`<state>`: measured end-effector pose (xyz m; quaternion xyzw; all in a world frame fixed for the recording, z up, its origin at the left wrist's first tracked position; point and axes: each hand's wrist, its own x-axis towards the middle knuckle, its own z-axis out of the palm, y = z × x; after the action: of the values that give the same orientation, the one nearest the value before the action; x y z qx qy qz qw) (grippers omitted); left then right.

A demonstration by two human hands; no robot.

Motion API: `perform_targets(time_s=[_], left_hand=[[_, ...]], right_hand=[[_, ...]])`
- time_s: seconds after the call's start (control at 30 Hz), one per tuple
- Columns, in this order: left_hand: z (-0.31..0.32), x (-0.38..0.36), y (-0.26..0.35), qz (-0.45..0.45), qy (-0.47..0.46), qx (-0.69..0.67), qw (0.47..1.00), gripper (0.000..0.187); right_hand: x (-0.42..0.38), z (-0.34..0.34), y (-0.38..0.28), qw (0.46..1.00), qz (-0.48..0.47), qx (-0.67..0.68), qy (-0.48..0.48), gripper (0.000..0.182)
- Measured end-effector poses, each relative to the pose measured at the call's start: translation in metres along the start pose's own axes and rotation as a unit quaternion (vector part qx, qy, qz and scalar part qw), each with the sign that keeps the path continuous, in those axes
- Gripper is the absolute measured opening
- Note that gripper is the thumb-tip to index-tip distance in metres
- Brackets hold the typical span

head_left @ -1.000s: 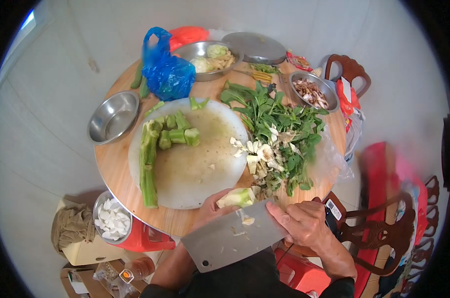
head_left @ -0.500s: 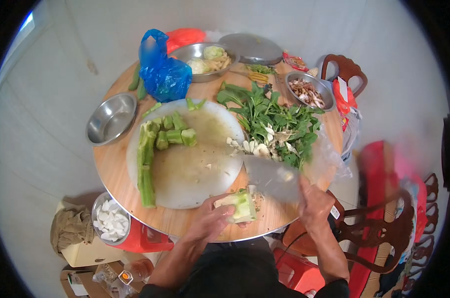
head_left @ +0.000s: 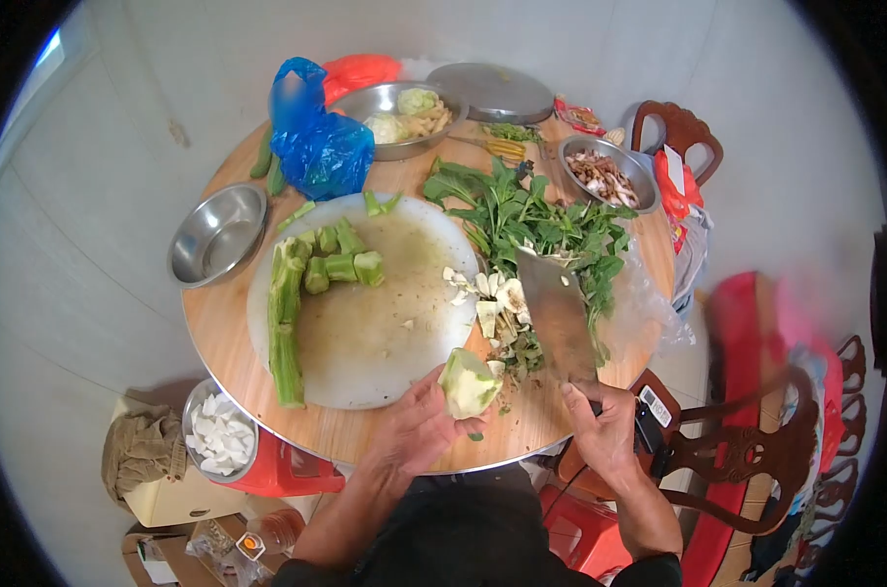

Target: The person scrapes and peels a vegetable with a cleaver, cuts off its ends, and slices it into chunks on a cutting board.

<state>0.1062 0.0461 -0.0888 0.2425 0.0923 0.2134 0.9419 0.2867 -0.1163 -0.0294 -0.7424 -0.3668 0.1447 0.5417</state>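
Note:
My left hand point(head_left: 411, 427) grips a partly peeled chunk of green vegetable stem point(head_left: 469, 384) at the near edge of the round table. Closed round the handle of a cleaver point(head_left: 559, 315), my right hand point(head_left: 600, 427) keeps the broad blade pointing away from me, apart from the chunk. Pale peelings point(head_left: 502, 298) lie between the blade and the round cutting board point(head_left: 394, 323). On the board's left are a long green stem point(head_left: 286, 333) and several shorter stem pieces point(head_left: 341, 267). Leafy greens point(head_left: 522, 210) spread beyond the blade.
An empty steel bowl point(head_left: 218, 233) sits at the table's left edge. A blue plastic bag point(head_left: 321, 147), a bowl of pale vegetables point(head_left: 394, 150) and a bowl of brownish pieces point(head_left: 649, 186) stand farther back. White chunks point(head_left: 220, 433) fill a lower bowl at left. A wooden chair point(head_left: 747, 450) is at right.
The cleaver has swung from lying sideways to pointing away from me, and my right hand is lower. The chunk has turned in my left hand; more peelings show beside the board.

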Motion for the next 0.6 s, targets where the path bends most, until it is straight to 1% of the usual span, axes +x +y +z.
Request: perform_targets(time_s=[0.03,0.07,0.13,0.17,0.23,0.27,0.3,0.33,0.37,0.43,0.47,0.53,0.57,0.6], left_hand=[[-0.006,0.001,-0.004,0.017,-0.011,-0.027,0.999,0.077],[-0.013,0.002,-0.007,0.016,-0.011,-0.027,0.999,0.077],[-0.021,0.004,-0.010,-0.019,-0.047,-0.065,0.997,0.073],[-0.022,0.002,-0.010,-0.018,-0.047,-0.065,0.997,0.073],[-0.020,0.000,-0.009,-0.034,-0.056,-0.038,0.997,0.069],[-0.018,-0.001,-0.009,-0.034,-0.056,-0.038,0.997,0.069],[-0.015,-0.001,-0.010,-0.028,-0.045,-0.034,0.998,0.067],[-0.013,-0.001,-0.010,-0.022,-0.035,-0.029,0.999,0.066],[-0.013,-0.001,-0.011,-0.022,-0.035,-0.029,0.999,0.066],[-0.015,-0.001,-0.013,-0.008,-0.020,0.017,1.000,0.062],[-0.019,0.000,-0.018,-0.009,-0.020,0.018,1.000,0.062],[-0.042,-0.001,-0.036,0.021,0.013,-0.114,0.993,0.059],[-0.065,-0.005,-0.044,0.003,-0.026,-0.155,0.988,0.054],[-0.081,-0.013,-0.051,0.001,-0.027,-0.155,0.988,0.054]], right_hand=[[0.000,-0.005,0.000,0.999,0.018,-0.026,-0.037,0.021],[0.000,-0.006,0.004,0.999,0.018,-0.026,-0.037,0.021],[0.001,-0.001,0.018,0.997,-0.022,-0.063,-0.034,0.018],[0.001,0.000,0.019,0.997,-0.023,-0.062,-0.035,0.018],[-0.001,0.001,0.021,0.994,-0.054,-0.092,-0.021,0.018],[-0.001,0.002,0.018,0.994,-0.053,-0.092,-0.021,0.018],[-0.001,0.004,0.012,0.991,-0.088,-0.103,-0.016,0.016],[-0.001,0.005,0.008,0.986,-0.123,-0.115,-0.010,0.018],[-0.001,0.006,0.011,0.986,-0.123,-0.114,-0.010,0.018],[-0.002,0.007,0.017,0.951,-0.252,-0.180,0.005,0.041],[-0.003,0.007,0.016,0.951,-0.252,-0.181,0.006,0.041],[-0.006,0.005,0.010,0.885,-0.349,-0.306,-0.026,0.058],[-0.006,0.007,0.010,0.886,-0.347,-0.307,-0.025,0.058],[-0.006,0.011,0.011,0.870,-0.385,-0.307,-0.030,0.060]])
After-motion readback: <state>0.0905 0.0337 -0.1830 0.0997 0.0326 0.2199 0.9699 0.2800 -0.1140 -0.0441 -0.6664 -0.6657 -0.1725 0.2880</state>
